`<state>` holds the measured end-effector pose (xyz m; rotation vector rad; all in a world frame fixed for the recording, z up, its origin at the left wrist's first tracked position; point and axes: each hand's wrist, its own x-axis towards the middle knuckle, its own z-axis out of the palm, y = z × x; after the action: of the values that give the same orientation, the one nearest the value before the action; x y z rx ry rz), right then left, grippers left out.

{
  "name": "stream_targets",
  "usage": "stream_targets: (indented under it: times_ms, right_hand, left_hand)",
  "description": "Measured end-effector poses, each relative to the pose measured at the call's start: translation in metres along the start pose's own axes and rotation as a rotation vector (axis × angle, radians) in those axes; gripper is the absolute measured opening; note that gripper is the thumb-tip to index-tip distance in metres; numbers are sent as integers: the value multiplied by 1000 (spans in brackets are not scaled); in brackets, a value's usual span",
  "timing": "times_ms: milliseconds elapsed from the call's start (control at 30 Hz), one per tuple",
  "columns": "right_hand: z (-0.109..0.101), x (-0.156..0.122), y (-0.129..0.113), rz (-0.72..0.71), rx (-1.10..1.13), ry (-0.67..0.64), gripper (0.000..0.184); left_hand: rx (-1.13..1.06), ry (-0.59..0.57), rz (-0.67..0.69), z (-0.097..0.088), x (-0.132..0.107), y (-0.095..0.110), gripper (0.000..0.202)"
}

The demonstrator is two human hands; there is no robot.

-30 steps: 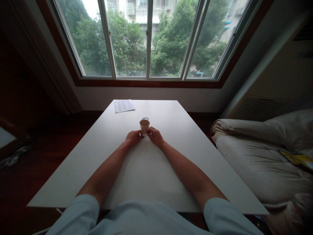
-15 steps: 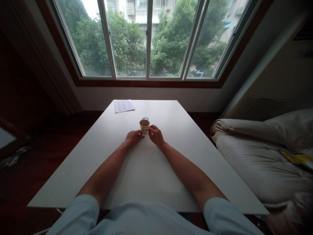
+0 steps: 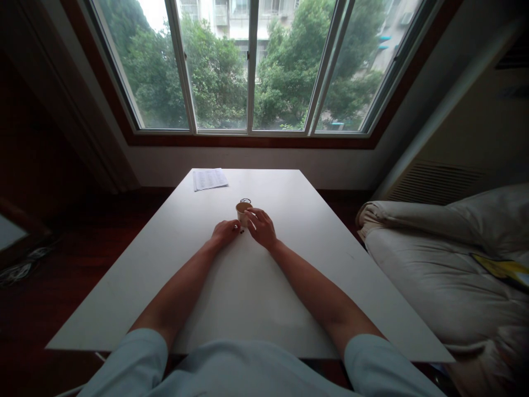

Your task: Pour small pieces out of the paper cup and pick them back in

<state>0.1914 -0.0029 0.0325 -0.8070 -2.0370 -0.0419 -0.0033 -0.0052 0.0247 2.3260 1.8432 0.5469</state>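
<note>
A small paper cup (image 3: 241, 214) stands upright on the white table (image 3: 256, 286), its brown inside showing. My right hand (image 3: 262, 227) is at the cup's near right side, fingers stretched and apart, partly covering the cup. Whether the fingertips touch the cup I cannot tell. To the cup's near left, my left hand (image 3: 225, 232) rests on the table with its fingers curled together. Something small and dark shows at its fingertips, too small to name. Beside those fingertips lie a few tiny dark pieces (image 3: 242, 232).
Just behind the cup lies a thin dark loop (image 3: 245, 200). Printed paper sheets (image 3: 210, 179) lie at the table's far left corner. A light padded sofa (image 3: 446, 264) stands to the right, and a wide window (image 3: 248, 132) is beyond the table.
My right hand's fingers have spread and moved slightly left across the cup's front; before, they were bunched at its right side. My left hand has stayed in place.
</note>
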Motion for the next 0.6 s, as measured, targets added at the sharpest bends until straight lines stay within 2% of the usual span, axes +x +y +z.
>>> stream_targets:
  times_ms: [600]
  right_hand:
    - [9,0,9,-33,-46,-58,51]
  left_hand:
    - [-16,-5,10,-1,1,-2,22]
